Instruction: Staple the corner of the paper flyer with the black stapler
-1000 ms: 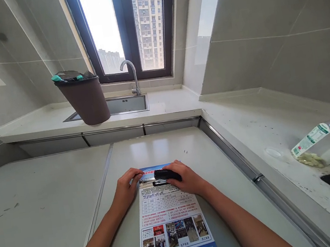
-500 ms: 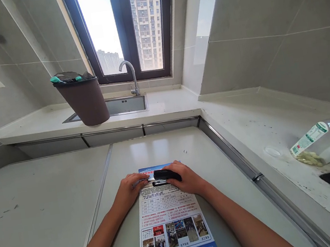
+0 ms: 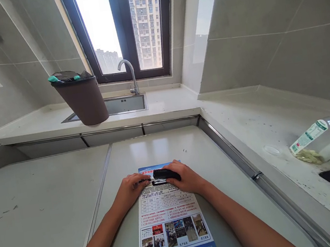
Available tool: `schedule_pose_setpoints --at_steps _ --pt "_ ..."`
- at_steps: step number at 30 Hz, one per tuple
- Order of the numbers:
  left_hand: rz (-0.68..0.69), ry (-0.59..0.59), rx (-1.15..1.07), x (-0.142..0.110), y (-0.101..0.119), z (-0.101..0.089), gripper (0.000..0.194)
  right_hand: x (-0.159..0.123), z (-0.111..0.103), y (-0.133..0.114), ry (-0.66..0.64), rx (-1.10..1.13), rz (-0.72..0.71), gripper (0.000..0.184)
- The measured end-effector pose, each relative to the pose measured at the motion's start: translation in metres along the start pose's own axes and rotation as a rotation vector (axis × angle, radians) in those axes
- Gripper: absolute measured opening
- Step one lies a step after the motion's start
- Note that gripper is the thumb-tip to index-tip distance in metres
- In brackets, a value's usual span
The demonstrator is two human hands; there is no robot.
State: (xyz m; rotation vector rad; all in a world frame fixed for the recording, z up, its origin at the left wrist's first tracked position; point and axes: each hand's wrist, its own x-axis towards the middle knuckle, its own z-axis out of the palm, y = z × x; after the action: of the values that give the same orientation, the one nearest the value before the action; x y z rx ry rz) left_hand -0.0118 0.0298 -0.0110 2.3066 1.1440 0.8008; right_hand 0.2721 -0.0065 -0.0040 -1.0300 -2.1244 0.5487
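A printed flyer [image 3: 171,220] with a blue border lies flat on the grey table [image 3: 50,205] in front of me. A black stapler [image 3: 165,175] sits across the flyer's top edge. My right hand [image 3: 186,177] is wrapped round the stapler from the right. My left hand [image 3: 130,190] rests on the flyer's top left corner, its fingers curled, with the fingertips at the stapler's front end.
A brown bin [image 3: 83,96] with a dark liner stands on the white counter [image 3: 162,103] beside the sink [image 3: 125,104] and tap [image 3: 129,77]. A clear plastic bottle [image 3: 323,140] lies on the right counter. Two loose staples [image 3: 184,150] lie beyond the flyer.
My left hand's fingers have slid right along the flyer's top edge up to the stapler's front. My right hand and the stapler have stayed in place.
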Motion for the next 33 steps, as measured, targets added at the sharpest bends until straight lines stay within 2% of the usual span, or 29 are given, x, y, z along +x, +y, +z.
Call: schedule_pose_setpoints --at_steps 4,8,14,18,23,27,30,33 --pt "0.058 0.023 -0.046 -0.001 -0.001 0.0 0.017 -0.001 0.001 0.001 0.0 0.005 0.017 0.041" --pt "0.105 0.024 -0.018 -0.004 -0.005 -0.008 0.018 -0.001 0.001 0.002 0.0 0.045 0.03 0.041" --pt "0.083 0.047 -0.03 -0.011 -0.005 -0.022 0.015 -0.001 -0.005 -0.002 0.109 0.14 0.04 0.032" --pt "0.033 0.1 -0.082 -0.013 0.003 -0.019 0.012 -0.001 -0.006 -0.011 0.162 0.195 0.011 0.031" --pt "0.102 0.02 -0.102 -0.012 0.01 -0.017 0.018 0.001 -0.003 -0.02 0.113 0.199 -0.021 0.032" --pt "0.087 0.035 -0.066 -0.011 0.016 -0.012 0.017 0.001 0.002 -0.029 0.067 0.193 -0.05 0.027" --pt "0.104 0.039 -0.087 -0.011 0.02 -0.008 0.02 0.002 0.01 -0.036 0.084 0.193 -0.085 0.026" --pt "0.104 0.033 -0.133 -0.011 0.02 -0.007 0.016 0.003 0.016 -0.041 0.101 0.186 -0.055 0.026"
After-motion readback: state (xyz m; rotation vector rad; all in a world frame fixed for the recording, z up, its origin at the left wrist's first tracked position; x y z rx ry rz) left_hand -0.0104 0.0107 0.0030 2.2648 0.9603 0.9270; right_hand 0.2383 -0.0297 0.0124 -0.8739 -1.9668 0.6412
